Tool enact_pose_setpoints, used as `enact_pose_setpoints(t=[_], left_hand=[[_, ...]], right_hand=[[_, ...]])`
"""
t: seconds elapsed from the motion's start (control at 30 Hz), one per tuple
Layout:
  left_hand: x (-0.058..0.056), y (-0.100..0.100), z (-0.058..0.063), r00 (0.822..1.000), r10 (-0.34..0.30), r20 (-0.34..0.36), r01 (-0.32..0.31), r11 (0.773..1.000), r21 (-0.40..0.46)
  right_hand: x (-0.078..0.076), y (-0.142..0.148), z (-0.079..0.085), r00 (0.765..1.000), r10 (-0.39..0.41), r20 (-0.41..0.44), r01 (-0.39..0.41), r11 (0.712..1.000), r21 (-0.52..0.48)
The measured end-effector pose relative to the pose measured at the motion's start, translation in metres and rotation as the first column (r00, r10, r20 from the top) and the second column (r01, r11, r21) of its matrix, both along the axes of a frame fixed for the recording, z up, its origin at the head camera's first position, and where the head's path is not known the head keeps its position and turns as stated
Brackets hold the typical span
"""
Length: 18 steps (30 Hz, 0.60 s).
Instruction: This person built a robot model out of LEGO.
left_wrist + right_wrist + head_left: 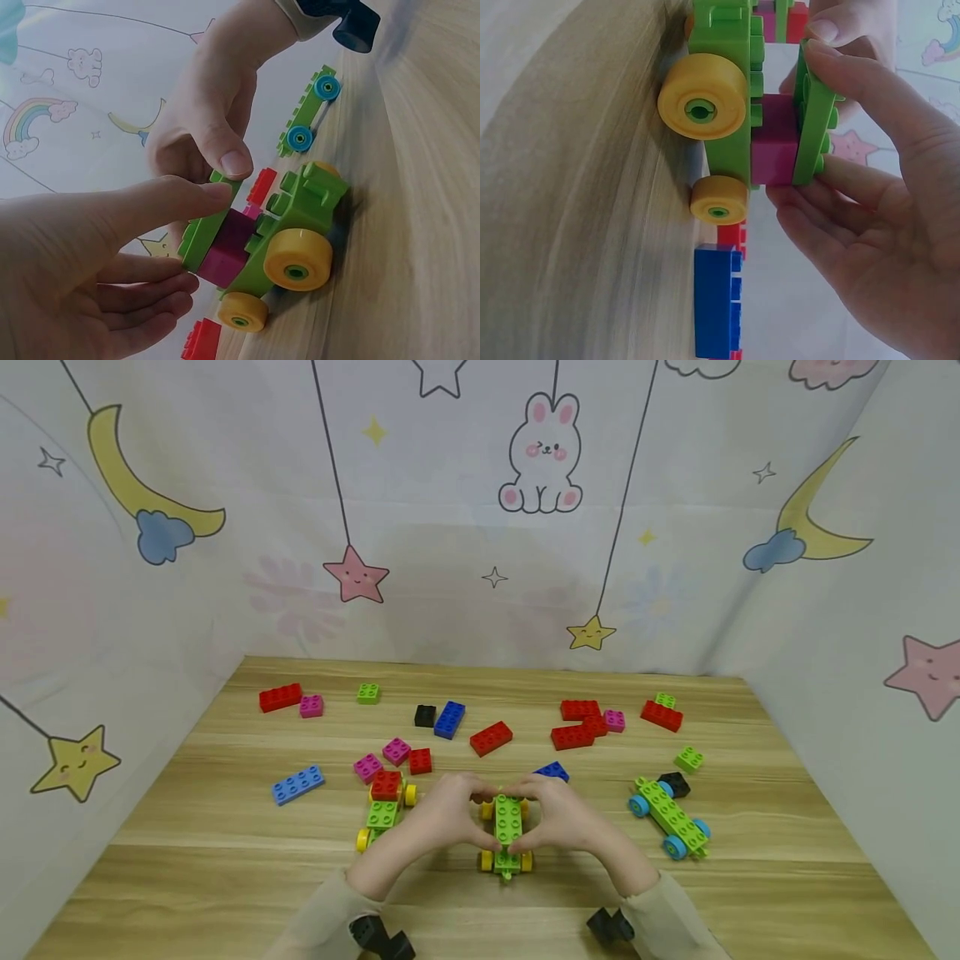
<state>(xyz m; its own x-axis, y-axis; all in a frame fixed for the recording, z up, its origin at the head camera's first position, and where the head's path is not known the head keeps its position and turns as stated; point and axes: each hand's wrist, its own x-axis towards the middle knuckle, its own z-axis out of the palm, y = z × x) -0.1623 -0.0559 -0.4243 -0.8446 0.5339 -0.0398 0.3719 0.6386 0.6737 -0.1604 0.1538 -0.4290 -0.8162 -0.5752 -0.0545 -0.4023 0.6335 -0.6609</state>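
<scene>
Both hands meet over a toy car whose green wheeled base (721,30) has yellow wheels (701,96). A magenta brick (774,146) is on the studs of the base. On top of it lies a long green brick (507,818), tilted a little against the base in the right wrist view. My left hand (454,814) pinches this green brick from the left, thumb at the near end and fingers at the far end. My right hand (557,816) pinches it the same way from the right. The thumbs nearly touch each other.
Left of the hands stands another yellow-wheeled green car (383,814) with a red brick on it. At right is a green base with blue wheels (675,820). Loose bricks, such as a light blue brick (297,785) and a red brick (491,738), lie scattered on the wooden table (225,877).
</scene>
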Motion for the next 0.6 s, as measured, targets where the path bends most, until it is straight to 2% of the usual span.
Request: enact_pose_setpoints(t=[0.27, 0.6], left_hand=[[0.0007, 0.0017, 0.0005, 1.0, 0.018, -0.004, -0.018, 1.0, -0.013], [0.0017, 0.0031, 0.0024, 0.998, 0.044, 0.039, -0.044, 0.999, -0.018]], right_hand=[[-0.001, 0.0, -0.0001, 1.0, -0.006, 0.008, 0.006, 1.0, -0.002], [-0.0014, -0.0009, -0.0008, 1.0, 0.002, -0.005, -0.002, 1.0, -0.003]])
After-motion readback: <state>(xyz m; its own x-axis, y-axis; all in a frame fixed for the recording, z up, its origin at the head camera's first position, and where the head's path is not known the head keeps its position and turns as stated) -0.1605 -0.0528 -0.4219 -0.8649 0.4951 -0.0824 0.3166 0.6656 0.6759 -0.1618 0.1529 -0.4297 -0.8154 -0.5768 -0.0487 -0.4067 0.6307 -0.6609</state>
